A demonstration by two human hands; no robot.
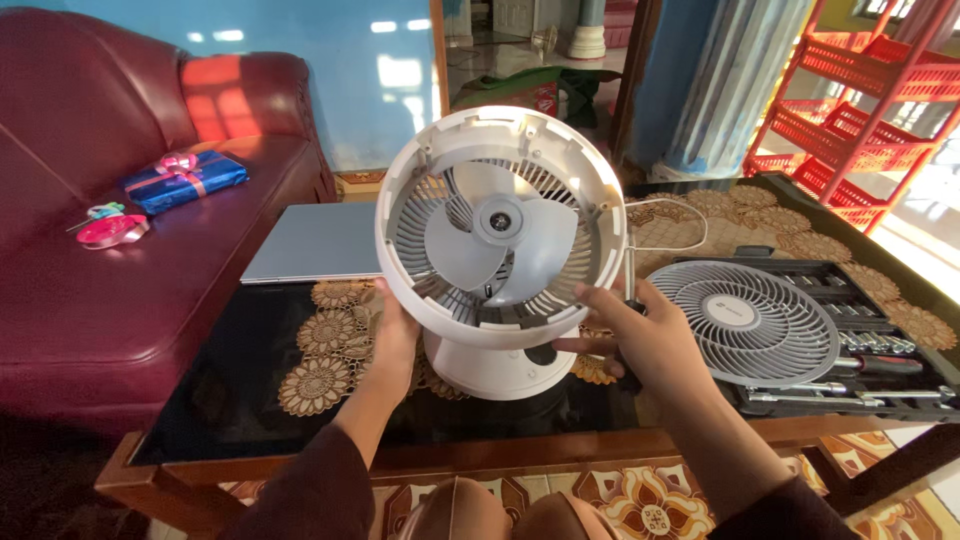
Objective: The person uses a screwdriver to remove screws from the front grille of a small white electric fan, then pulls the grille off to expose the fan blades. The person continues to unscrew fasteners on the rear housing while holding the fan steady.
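I take the white fan (500,250) as my landmark; it stands upright on its base on the dark glass table (250,370), its front open so the three blades show. Left of the fan and well apart sits the maroon sofa (90,250), with a blue wrapped gift (185,180) and a pink ribbon roll (112,230) on its seat. Just behind the fan to the left lies a flat grey laptop (315,243). Right of the fan, the removed round grille (755,322) rests on an open tool case (860,340) of sockets and drivers.

I judge the step in hand to be work on the opened fan head, with the guard already off. The next move, I think, calls for a steady hold on the housing while the tool meets its fastener squarely.

My left hand (393,335) comes up from below, wrapped around the fan's lower left rim, gripping it. My right hand (645,335) sits at the lower right rim, fingers spread narrowly toward the base, with a dark-handled screwdriver (630,285) held upright against the housing.
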